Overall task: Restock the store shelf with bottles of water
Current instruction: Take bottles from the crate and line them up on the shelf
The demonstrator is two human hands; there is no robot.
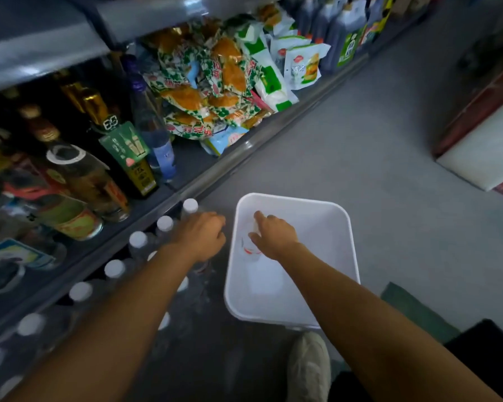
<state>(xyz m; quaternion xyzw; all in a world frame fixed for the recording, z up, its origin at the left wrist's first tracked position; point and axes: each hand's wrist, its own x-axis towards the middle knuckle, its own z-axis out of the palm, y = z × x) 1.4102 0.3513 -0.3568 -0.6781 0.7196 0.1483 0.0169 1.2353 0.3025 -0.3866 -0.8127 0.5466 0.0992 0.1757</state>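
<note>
A row of clear water bottles with white caps [138, 239] stands on the bottom shelf [122, 227], running from lower left toward the white bin. My left hand [199, 235] is curled over a bottle at the row's right end, and that bottle is mostly hidden under it. My right hand [272, 236] reaches into the white plastic bin [336, 216] on the floor and grips a clear water bottle with a red label [249, 248] lying inside. The rest of the bin's inside looks bare white.
Glass liquor bottles [79, 181] fill the shelf above the water. Snack bags [212, 82] and dark jugs [340, 30] sit further along. Grey floor lies to the right, with a red and white box [482, 134]. My shoe [310, 369] is below the bin.
</note>
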